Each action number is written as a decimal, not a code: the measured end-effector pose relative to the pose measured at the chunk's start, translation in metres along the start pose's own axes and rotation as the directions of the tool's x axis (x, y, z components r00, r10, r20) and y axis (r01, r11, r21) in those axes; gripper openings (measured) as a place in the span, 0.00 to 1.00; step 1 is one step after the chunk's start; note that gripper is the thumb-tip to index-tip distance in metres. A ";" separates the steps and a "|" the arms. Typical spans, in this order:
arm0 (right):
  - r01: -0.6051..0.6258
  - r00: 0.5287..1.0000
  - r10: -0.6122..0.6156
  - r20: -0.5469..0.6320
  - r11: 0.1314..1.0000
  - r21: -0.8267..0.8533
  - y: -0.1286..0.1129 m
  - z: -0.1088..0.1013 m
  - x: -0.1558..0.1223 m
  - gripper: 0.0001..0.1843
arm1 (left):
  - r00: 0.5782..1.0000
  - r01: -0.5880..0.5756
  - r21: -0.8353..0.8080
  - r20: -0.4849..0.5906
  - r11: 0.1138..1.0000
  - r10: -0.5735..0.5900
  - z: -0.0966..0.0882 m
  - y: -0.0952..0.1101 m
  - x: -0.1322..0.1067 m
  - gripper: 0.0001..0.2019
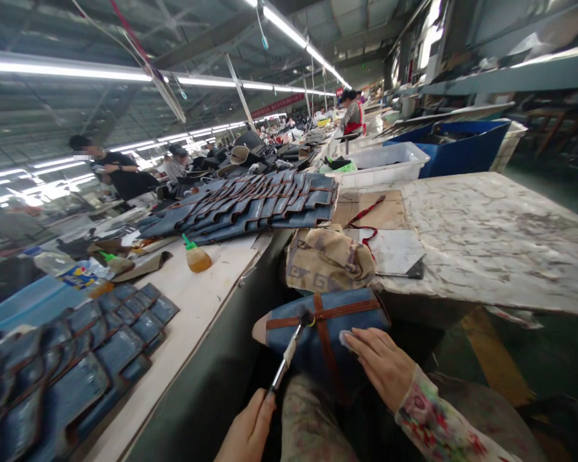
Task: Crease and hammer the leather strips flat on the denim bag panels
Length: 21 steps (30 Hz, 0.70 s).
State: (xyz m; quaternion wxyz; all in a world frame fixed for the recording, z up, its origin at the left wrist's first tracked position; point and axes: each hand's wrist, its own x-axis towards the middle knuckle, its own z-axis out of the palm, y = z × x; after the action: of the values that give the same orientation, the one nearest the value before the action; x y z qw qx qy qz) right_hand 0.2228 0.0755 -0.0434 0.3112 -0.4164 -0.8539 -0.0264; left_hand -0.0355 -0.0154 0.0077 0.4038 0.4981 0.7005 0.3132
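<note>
My left hand [249,427] is closed round the handle of a small hammer [289,353]. Its dark head touches or hovers just over a blue leather-like piece [293,340] crossed by brown strips; I cannot tell which. That piece lies over my lap, with a pale rounded tip at its left end. On its right part rests my right hand [385,366], fingers stretched out and lying flat, something white at one fingertip. A beige patterned cloth bundle [330,260] sits just beyond the piece.
Stacked blue pieces with brown edging [250,205] lie ahead, and more blue pieces [96,359] are at left. A glue bottle with green nozzle [197,258] stands between them. A white bin [380,163], a blue bin [453,144] and a worn white table [501,237] are at right.
</note>
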 end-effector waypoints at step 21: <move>0.130 0.990 -0.128 -0.054 0.991 0.030 0.012 0.008 -0.003 0.25 | 0.996 -0.070 0.259 -0.032 0.963 0.081 -0.030 -0.019 -0.007 0.13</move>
State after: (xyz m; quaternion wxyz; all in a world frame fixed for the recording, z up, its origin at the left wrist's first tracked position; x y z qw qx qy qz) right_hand 0.2289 0.0835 -0.0547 0.3376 -0.3541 -0.8711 -0.0432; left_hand -0.0690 -0.0292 0.0078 0.3087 0.5661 0.7240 0.2451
